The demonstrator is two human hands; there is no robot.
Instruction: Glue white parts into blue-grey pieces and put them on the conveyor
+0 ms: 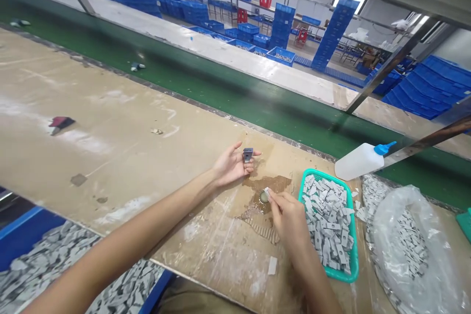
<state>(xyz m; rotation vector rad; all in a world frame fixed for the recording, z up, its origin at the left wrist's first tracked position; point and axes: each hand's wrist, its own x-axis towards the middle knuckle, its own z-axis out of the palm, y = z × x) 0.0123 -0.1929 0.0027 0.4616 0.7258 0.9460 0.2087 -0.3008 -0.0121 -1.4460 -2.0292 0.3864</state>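
Observation:
My left hand [231, 166] lies palm up over the work table [110, 127], its fingertips holding a small dark grey plastic part [248, 155] upright. My right hand [289, 218] pinches a small pale piece [266, 193] just above a round, greenish wet dab [264, 197] on a stained cardboard sheet [270, 187]. Beside my right hand stands a teal plastic basket [354, 255], heaped with grey flat parts [327, 218]. The fingers hide part of the pale piece.
A white squeeze bottle [358, 161] with a blue nozzle lies beyond the basket. To the right, a clear plastic bag [408, 250] holds grey parts. A blue bin [22, 230] of grey parts sits lower left. A green conveyor belt [257, 108] runs behind the table.

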